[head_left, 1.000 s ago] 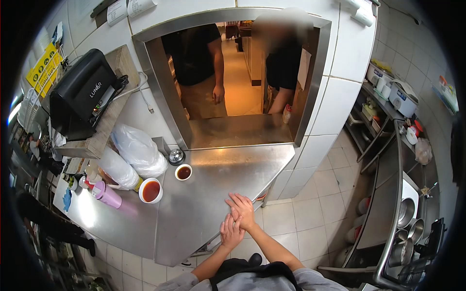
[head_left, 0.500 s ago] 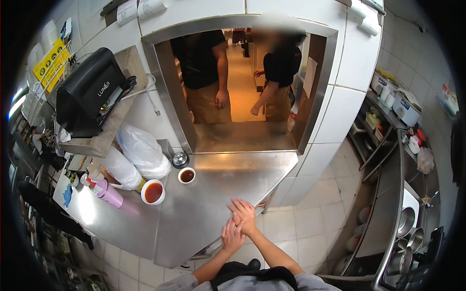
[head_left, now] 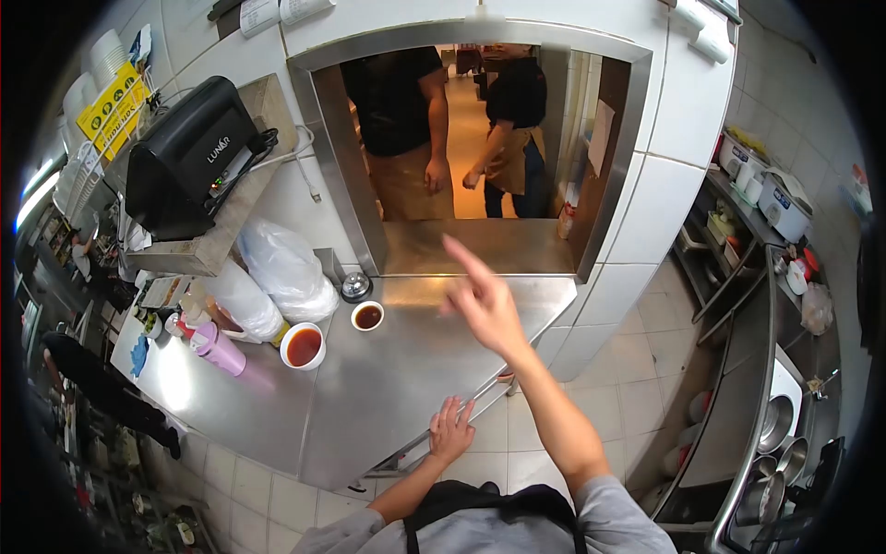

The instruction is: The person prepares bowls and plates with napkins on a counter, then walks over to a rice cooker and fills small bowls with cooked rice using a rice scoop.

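Note:
My right hand is raised above the steel counter, its index finger stretched toward the serving hatch and the other fingers loosely bent, slightly blurred. Nothing is in it. Lower down, my left hand rests at the counter's front edge with its fingers apart and holds nothing. To the left of my right hand stands a small white cup of dark liquid. Beside it is a larger white bowl of reddish-brown liquid. A silver call bell sits behind the small cup.
A steel-framed hatch opens behind the counter, with two people in dark shirts beyond it. A pink tumbler, plastic bags and a black LUNAR device are at left. Pans stand at far right.
My hands were clasped together over the counter edge and have parted. My right hand rose forward toward the hatch with its index finger extended; the left stayed near the edge.

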Motion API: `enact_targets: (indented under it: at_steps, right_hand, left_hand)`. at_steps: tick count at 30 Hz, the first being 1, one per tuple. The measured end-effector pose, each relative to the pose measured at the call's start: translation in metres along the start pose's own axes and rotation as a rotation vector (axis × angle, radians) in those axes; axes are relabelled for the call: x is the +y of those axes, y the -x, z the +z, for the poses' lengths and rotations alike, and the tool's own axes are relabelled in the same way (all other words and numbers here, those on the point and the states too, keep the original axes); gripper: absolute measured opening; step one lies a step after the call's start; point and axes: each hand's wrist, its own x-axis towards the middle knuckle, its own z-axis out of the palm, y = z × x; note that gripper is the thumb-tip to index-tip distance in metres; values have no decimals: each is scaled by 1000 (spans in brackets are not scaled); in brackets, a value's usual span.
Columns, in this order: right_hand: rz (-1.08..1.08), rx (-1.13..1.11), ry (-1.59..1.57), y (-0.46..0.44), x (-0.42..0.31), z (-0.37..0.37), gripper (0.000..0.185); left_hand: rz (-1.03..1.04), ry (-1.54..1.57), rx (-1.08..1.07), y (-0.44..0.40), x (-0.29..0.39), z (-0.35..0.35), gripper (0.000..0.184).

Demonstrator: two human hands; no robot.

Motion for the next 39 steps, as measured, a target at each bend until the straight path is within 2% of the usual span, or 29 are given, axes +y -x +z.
enact_targets:
  at_steps: [1,3,6,9,14,16,19,21,22,24,25,27,28,29,30,33,36,39]
  right_hand:
    - [-36,-111,-118,-18,-64,8,53]
    - [-184,-318,-93,-38,-121,35,57]
    - [-325,-229,-24,-50,-180,49,42]
    - [-503,-230,12,-60,-193,61,20]
    - [-553,-277,43,-66,-212,80,20]
    - [-482,-377,-21,-59,-212,77,18]
    - [-421,-470,-33,-42,-183,72,24]
    - [-356,-600,45,-25,-129,67,41]
    - [-244,-557,27,-10,-79,70,32]
    - [309,-664,187,21,-7,53,32]
    - [305,-518,256,47,54,54,29]
    - [141,-248,278,95,124,54,28]
    - [213,-227,233,110,141,53,29]
    - [284,-202,185,122,150,53,29]
    - [207,-174,260,140,153,54,28]
    - [-14,-87,425,144,155,57,22]
    - [-53,-24,475,152,154,64,11]
    - [-82,35,510,155,157,66,10]
  left_hand:
    - [-4,-6,-14,3,0,-2,59]
    - [-22,17,-55,4,3,-2,59]
    - [-22,55,-110,4,-6,-8,59]
    - [-17,72,-65,4,3,-2,59]
    - [-27,42,-61,8,-1,1,58]
    - [-28,48,-53,9,-2,3,58]
    - [-28,40,-73,8,-2,3,58]
    - [-34,51,-108,7,-1,1,58]
    - [-36,69,-127,7,-2,1,57]
    - [-40,101,-164,11,-4,4,56]
    - [-40,113,-176,14,-5,7,56]
    - [-47,135,-228,17,-5,13,55]
    - [-54,144,-273,19,-6,13,55]
    - [-57,149,-320,18,-7,14,54]
    - [-71,204,-193,17,-6,14,52]
    - [-74,399,-184,-16,-5,-16,50]
    - [-100,380,-263,-13,-5,-13,48]
    - [-131,403,-311,-5,-9,-4,48]
